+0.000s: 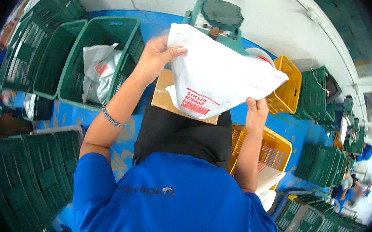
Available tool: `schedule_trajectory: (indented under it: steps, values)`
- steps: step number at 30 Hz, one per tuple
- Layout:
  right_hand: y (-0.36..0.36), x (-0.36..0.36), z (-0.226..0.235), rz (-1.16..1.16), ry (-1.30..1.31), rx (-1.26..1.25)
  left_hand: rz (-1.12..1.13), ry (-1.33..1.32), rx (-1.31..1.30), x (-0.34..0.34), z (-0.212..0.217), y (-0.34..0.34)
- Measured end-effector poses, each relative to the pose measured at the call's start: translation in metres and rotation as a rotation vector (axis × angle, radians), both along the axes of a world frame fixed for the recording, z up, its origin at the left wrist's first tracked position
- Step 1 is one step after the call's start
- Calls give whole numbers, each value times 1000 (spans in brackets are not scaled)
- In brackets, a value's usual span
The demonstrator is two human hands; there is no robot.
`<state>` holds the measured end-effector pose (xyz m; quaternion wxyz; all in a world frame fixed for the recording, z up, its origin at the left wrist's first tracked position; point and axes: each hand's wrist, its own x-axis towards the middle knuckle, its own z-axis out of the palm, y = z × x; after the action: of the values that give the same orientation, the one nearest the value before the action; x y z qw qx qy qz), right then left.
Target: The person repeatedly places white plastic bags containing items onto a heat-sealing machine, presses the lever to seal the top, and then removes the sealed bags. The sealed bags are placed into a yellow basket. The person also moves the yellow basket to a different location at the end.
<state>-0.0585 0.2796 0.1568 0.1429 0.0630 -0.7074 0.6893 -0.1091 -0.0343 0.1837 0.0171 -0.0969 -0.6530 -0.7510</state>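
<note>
I hold a white plastic bag [218, 77] with red print up in front of me with both hands. My left hand [156, 56] grips its upper left corner, thumb across the top edge. My right hand [256, 113] pinches its lower right edge. Under the bag lies a brown cardboard sheet [164, 96] on a black cloth [180, 133] over my lap. Behind the bag stands a teal machine [221, 17] with a round top.
A green crate [126, 35] on my left holds more white bags [99, 71]. Other green crates [25, 177] surround me on the blue floor. Yellow crates [288, 87] stand to the right, one [276, 146] beside my right arm. A person works at far right.
</note>
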Motion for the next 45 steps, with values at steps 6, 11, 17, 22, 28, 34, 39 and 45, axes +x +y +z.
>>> schedule_trajectory:
  steps: [6, 11, 17, 22, 28, 34, 39, 45]
  values:
    - [-11, 3, -12, -288, -62, -57, 221, -94, -131, 13, -21, 17]
    - [-9, -17, 30, -408, 339, 132, 675, 420, -252, 10, -9, 26]
    - [-43, -55, -49, -348, -102, 27, 762, 262, -544, 9, -70, 21]
    - [-60, -53, -138, -322, -255, 322, 659, -121, -690, 19, -163, 11]
    - [-73, -31, -174, -313, -385, 329, 638, -226, -607, 41, -196, 22]
    - [-31, -17, -166, -284, -352, 150, 529, -237, -577, 50, -174, 22]
    - [-15, -28, -128, -73, -405, -283, 387, -382, 158, 27, -136, 9]
    - [-21, -54, -101, -160, -339, -301, 443, -276, 180, -14, -114, -4]
